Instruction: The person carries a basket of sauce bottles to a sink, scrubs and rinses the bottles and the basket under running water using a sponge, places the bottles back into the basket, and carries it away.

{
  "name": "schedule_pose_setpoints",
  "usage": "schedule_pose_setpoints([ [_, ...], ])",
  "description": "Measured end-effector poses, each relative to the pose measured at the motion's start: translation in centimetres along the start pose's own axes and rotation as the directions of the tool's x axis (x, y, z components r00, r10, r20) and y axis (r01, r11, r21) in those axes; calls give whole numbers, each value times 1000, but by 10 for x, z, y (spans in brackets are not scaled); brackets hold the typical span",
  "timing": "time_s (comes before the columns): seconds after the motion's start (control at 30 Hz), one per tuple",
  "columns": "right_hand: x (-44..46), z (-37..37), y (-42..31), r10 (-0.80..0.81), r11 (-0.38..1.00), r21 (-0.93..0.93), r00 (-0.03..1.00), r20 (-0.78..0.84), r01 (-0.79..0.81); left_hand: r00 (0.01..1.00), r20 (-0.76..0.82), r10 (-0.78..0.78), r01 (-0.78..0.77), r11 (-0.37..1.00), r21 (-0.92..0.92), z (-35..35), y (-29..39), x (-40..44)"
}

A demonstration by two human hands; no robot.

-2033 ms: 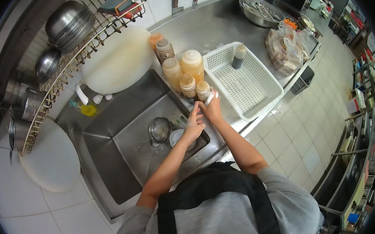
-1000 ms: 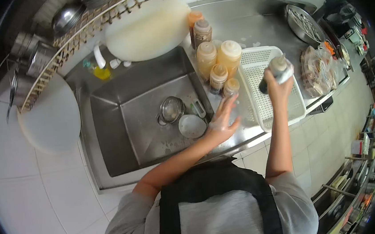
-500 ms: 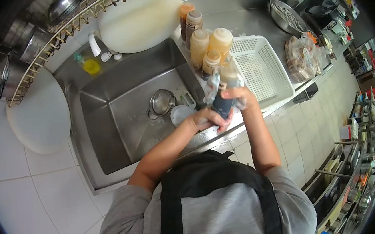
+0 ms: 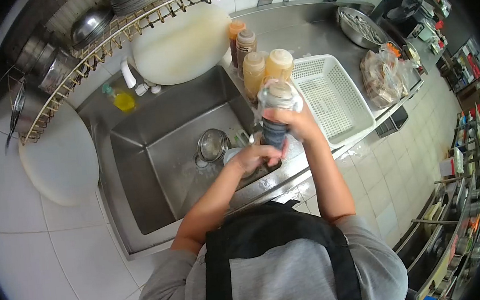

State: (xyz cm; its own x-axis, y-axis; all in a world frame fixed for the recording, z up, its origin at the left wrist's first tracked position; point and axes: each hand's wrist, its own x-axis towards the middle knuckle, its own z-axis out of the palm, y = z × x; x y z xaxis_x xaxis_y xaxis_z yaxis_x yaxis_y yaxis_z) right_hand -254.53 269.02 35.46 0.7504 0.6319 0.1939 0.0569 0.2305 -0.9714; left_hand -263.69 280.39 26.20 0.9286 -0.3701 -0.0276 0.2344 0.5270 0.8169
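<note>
Above the sink's right edge I hold a dark-filled sauce bottle [image 4: 274, 132], tilted slightly. My left hand [image 4: 252, 157] is closed around its lower end. Higher up, my right hand [image 4: 294, 119] wraps its side, with blurred whitish material [image 4: 278, 92] around the bottle's top; whether this is foam, cloth or plastic I cannot tell. Just beyond stand several squeeze bottles, among them a yellowish one [image 4: 279, 66] and a brown one [image 4: 246, 44]. A round metal strainer [image 4: 213, 145] lies in the sink [image 4: 161, 128] near a white bowl [image 4: 231, 155], partly hidden by my left hand.
To the right sits a white perforated basket [image 4: 355, 91]. Past it are a filled plastic bag [image 4: 381, 77] and a metal bowl [image 4: 349, 23]. A faucet [image 4: 129, 74] and a yellow soap bottle [image 4: 122, 100] stand behind the sink. A wire rack [image 4: 81, 67] overhangs the left.
Both hands and the bottle have shifted slightly left, and the bottle now stands more upright. The camera view has moved a little too.
</note>
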Motion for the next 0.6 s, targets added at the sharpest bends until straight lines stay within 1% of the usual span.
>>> schedule_pose_setpoints([
  [0.03, 1, 4, 2, -62, 985, -163, 995, -81, 48, 982, -186, 37, 28, 942, 334, -3, 3, 7],
  [0.07, 1, 11, 6, -129, 943, -324, 980, -151, 75, 930, -343, 132, 116, 779, 616, -3, 2, 12],
  [0.1, 0, 17, 12, -202, 874, -478, 957, -206, 82, 900, -369, 234, 26, 815, 579, 1, -6, 13],
  [0.13, 0, 21, 16, -225, 864, -495, 951, -212, 94, 855, -393, 337, -76, 833, 548, 4, -14, 17],
  [0.17, -3, 19, 26, -204, 869, -484, 964, -170, 99, 801, -418, 429, -178, 837, 518, 4, -19, 21],
  [0.2, -6, 15, 39, -185, 875, -474, 974, -131, 102, 818, -514, 257, -61, 928, 368, -3, -25, 25],
  [0.23, -11, 14, 46, -164, 881, -462, 982, -94, 103, 815, -517, 263, -49, 920, 390, -12, -30, 26],
  [0.27, -20, 13, 51, -213, 805, -581, 973, -91, 122, 812, -519, 268, -38, 911, 411, -22, -34, 24],
  [0.3, -25, 9, 64, -227, 827, -547, 967, -115, 129, 810, -517, 276, -30, 901, 433, -28, -35, 24],
  [0.33, -29, 2, 84, -240, 845, -516, 961, -138, 137, 840, -457, 291, -21, 861, 509, -22, -31, 22],
  [0.37, -35, -5, 94, -255, 861, -486, 953, -164, 147, 863, -442, 244, 12, 865, 501, -21, -33, 24],
  [0.4, -46, -10, 95, -197, 831, -554, 955, -220, 44, 886, -421, 194, 46, 867, 497, -23, -38, 28],
  [0.43, -53, -17, 103, -246, 767, -641, 937, -249, 31, 906, -398, 142, 81, 866, 493, -27, -47, 31],
  [0.47, -58, -28, 119, -298, 691, -723, 915, -271, 11, 900, -426, 92, 203, 778, 595, -50, -71, 37],
  [0.5, -59, -41, 135, -347, 607, -794, 894, -284, -17, 912, -400, 94, 185, 775, 604, -48, -72, 40],
  [0.53, -61, -53, 150, -308, 588, -806, 905, -294, -62, 920, -380, 94, 172, 775, 608, -45, -73, 42],
  [0.57, -61, -63, 170, -326, 549, -833, 901, -286, -66, 926, -365, 97, 160, 775, 611, -43, -72, 45],
  [0.6, -60, -70, 189, -342, 510, -858, 899, -274, -68, 929, -369, 38, 230, 722, 653, -25, -51, 49],
])
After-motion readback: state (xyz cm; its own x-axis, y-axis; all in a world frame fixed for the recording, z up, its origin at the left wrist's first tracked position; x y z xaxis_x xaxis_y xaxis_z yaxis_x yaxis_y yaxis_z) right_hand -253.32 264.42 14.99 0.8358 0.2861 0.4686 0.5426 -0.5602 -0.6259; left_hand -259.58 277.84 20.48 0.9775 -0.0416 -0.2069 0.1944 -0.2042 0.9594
